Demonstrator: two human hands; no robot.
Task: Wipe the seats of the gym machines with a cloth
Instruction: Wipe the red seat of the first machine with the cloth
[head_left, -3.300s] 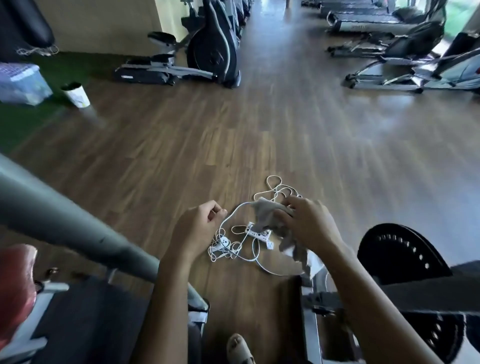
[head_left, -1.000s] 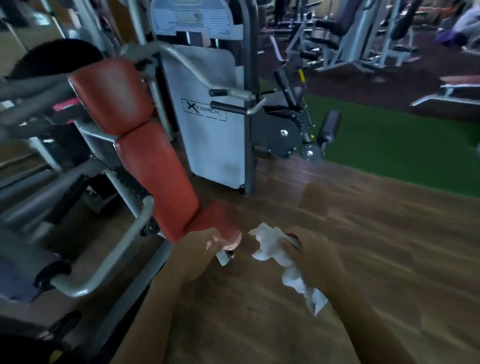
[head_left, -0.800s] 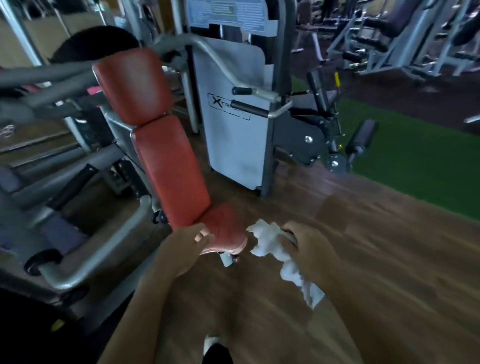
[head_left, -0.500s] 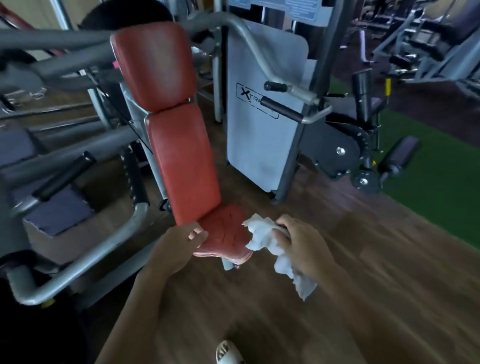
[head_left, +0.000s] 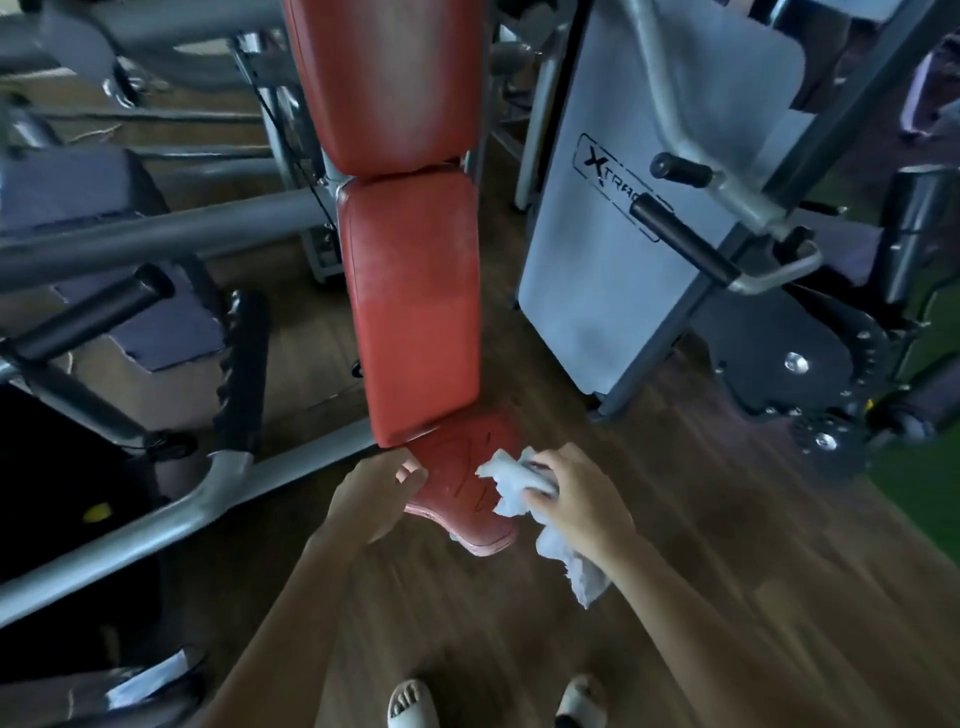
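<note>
A gym machine stands in front of me with a small red seat (head_left: 465, 486) and a tall red two-part backrest (head_left: 413, 306) above it. My right hand (head_left: 576, 499) grips a crumpled white cloth (head_left: 511, 483) and holds it against the right side of the seat; a loose end of the cloth hangs below my wrist. At the seat's left edge is my left hand (head_left: 376, 491), fingers curled, fingertips touching the edge. Whether it holds anything I cannot tell.
A grey weight-stack cover (head_left: 639, 208) stands right of the backrest, with a black-gripped handle bar (head_left: 685, 244) sticking out. Grey frame tubes (head_left: 156, 525) and a black grip (head_left: 88, 317) lie to the left. My sandalled feet (head_left: 413, 704) stand on the wooden floor.
I have turned from the open floor to the red machine and stepped close. My right hand has brought the cloth onto the seat, and my left hand has reached the seat's left edge.
</note>
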